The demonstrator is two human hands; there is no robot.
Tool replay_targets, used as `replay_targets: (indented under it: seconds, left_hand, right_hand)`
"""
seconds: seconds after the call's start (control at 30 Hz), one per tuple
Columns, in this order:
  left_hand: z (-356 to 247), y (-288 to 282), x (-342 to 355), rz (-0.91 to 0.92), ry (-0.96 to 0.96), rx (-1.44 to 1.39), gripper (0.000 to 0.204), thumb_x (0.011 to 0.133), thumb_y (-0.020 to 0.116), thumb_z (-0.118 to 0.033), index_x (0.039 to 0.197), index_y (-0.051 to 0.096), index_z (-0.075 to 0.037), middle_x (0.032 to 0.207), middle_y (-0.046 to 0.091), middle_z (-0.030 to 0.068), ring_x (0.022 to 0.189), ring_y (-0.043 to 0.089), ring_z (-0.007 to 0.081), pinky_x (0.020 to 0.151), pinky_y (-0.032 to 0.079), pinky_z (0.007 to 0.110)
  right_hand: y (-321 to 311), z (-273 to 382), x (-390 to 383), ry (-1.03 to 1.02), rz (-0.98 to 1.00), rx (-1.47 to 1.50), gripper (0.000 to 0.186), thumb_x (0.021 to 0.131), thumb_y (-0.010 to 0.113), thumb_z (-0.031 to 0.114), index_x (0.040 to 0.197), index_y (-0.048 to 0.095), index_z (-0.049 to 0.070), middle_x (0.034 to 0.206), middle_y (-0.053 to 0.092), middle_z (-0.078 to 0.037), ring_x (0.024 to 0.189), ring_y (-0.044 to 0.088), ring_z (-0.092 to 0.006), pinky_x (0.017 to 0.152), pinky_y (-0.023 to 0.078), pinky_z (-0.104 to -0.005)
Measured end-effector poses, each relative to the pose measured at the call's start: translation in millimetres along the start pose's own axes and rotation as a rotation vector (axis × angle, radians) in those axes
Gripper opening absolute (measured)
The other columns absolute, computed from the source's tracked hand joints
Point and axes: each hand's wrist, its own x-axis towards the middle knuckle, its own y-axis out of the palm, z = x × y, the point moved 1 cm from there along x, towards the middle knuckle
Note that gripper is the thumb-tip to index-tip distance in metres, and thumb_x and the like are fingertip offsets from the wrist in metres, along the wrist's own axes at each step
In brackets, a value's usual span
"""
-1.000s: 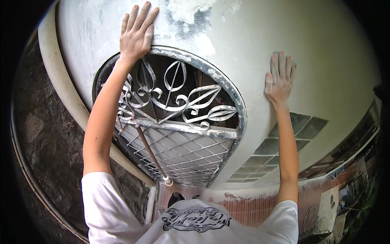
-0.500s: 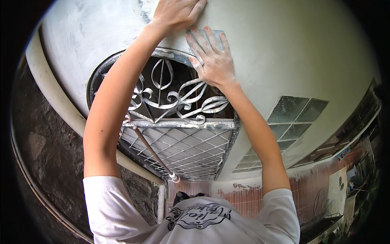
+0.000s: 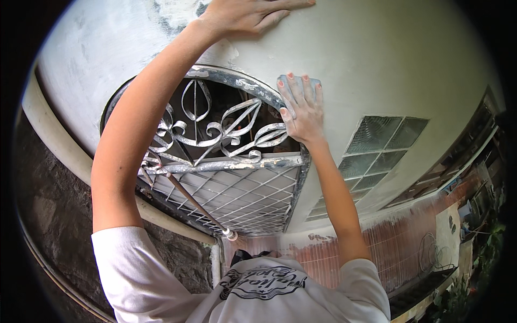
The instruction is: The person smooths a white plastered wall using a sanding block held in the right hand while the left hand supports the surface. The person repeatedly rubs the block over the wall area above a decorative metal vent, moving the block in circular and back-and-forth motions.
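My right hand (image 3: 305,119), dusted with white powder, presses a small blue-grey sheet that looks like sandpaper (image 3: 298,80) against the pale wall (image 3: 377,70). Its fingers lie stretched over the sheet, beside the upper right curve of the arched opening's frame (image 3: 237,79). Higher up, my left hand (image 3: 245,16) rests flat on the wall above the arch, fingers extended and pointing right, partly cut off by the top edge. Nothing shows under it. Paint on the frame is worn and chipped dark and white.
White scrollwork (image 3: 215,137) and a diamond lattice (image 3: 231,196) fill the opening. A brown pole (image 3: 196,202) leans across the lattice. Glass panes (image 3: 377,145) are set in the wall to the right. A pale pipe (image 3: 56,129) curves along the left, and reddish tiles (image 3: 377,247) lie below.
My right hand has slid down with the sheet, along the frame's right curve and away from my left hand. My left hand's fingers now reach farther right, and the view has shifted slightly.
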Motion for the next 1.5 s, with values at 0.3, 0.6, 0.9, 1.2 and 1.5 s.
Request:
replay_targets:
  seconds: [0.3, 0.6, 0.9, 1.2, 1.5]
  left_hand:
    - [17.7, -18.4, -25.2, -0.096, -0.317, 0.119, 0.054, 0.1, 0.039, -0.029, 0.153, 0.044, -0.027, 0.165, 0.031, 0.0052, 0.154, 0.023, 0.0296, 0.127, 0.014, 0.05]
    - [18.0, -14.2, -26.4, -0.087, -0.33, 0.13, 0.055, 0.099, 0.037, -0.028, 0.155, 0.042, -0.028, 0.166, 0.029, 0.0046, 0.155, 0.021, 0.0281, 0.127, 0.012, 0.048]
    - [19.0, -14.4, -26.5, -0.074, -0.333, 0.148, 0.056, 0.099, 0.037, -0.028, 0.155, 0.041, -0.028, 0.166, 0.028, 0.0038, 0.155, 0.02, 0.0275, 0.128, 0.01, 0.048]
    - [-3.2, -12.9, -23.8, -0.025, -0.399, 0.15, 0.061, 0.099, 0.034, -0.028, 0.159, 0.033, -0.015, 0.168, 0.022, 0.0089, 0.156, 0.014, 0.0309, 0.127, 0.007, 0.049]
    - [-12.6, -13.3, -24.2, 0.021, -0.378, 0.137, 0.062, 0.098, 0.035, -0.027, 0.158, 0.033, -0.01, 0.167, 0.024, 0.0107, 0.156, 0.014, 0.032, 0.127, 0.006, 0.05]
  right_hand:
    - [16.6, -24.7, -109.0, 0.382, -0.158, -0.019, 0.061, 0.106, 0.034, 0.038, 0.159, 0.03, 0.009, 0.168, 0.018, -0.018, 0.153, 0.011, -0.0467, 0.123, 0.003, -0.0599]
    - [-4.3, -20.3, -2.4, 0.312, -0.211, -0.029, 0.063, 0.105, 0.035, 0.038, 0.161, 0.026, 0.009, 0.169, 0.014, -0.017, 0.154, 0.007, -0.0449, 0.122, 0.001, -0.0609]
    - [7.7, -7.8, -83.8, 0.34, -0.011, 0.051, 0.064, 0.106, 0.032, 0.045, 0.161, 0.028, 0.011, 0.169, 0.015, -0.016, 0.154, 0.006, -0.0444, 0.123, -0.001, -0.0589]
    - [-23.2, -54.4, -17.2, 0.575, -0.353, 0.068, 0.069, 0.107, 0.026, 0.048, 0.16, 0.025, 0.004, 0.168, 0.009, -0.023, 0.154, 0.005, -0.0461, 0.123, 0.0, -0.0579]
    - [3.3, -34.0, -37.1, 0.133, -0.137, -0.01, 0.058, 0.103, 0.04, 0.041, 0.157, 0.039, 0.019, 0.166, 0.03, -0.008, 0.154, 0.018, -0.0394, 0.123, 0.005, -0.0591]
